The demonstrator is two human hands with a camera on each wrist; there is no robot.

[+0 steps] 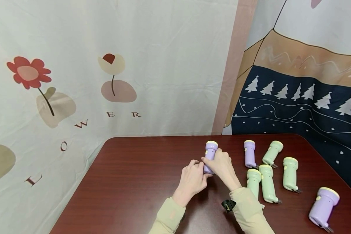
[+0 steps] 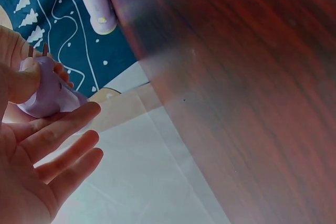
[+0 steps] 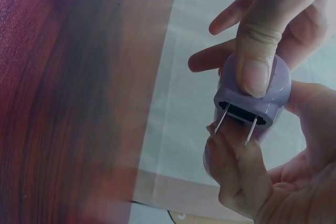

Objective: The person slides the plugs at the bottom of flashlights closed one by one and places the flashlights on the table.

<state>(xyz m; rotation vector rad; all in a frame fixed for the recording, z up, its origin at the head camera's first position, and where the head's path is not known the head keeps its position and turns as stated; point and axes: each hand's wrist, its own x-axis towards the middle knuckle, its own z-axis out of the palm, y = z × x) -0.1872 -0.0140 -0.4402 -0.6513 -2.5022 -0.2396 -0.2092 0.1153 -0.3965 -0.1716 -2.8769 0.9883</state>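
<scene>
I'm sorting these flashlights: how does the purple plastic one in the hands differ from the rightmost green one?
The left hand and right hand hold the purple flashlight; the green flashlight rests on the brown table. The held flashlight is purple; the resting flashlight is light green. Both have yellow rims and metal prongs.

Behind the reddish-brown table (image 1: 134,172) hang a pale flower-printed curtain (image 1: 169,68) and a tree-patterned cloth (image 1: 304,105).

Purple flashlight (image 1: 211,150), middle seemingly behind right hand (image 1: 223,164)

3 purple flashlights (image 1: 210,155), 4 green flashlights (image 1: 267,184); red-brown wood-grain table (image 1: 134,182); navy cloth (image 1: 269,128), white tree print (image 1: 309,93).
</scene>
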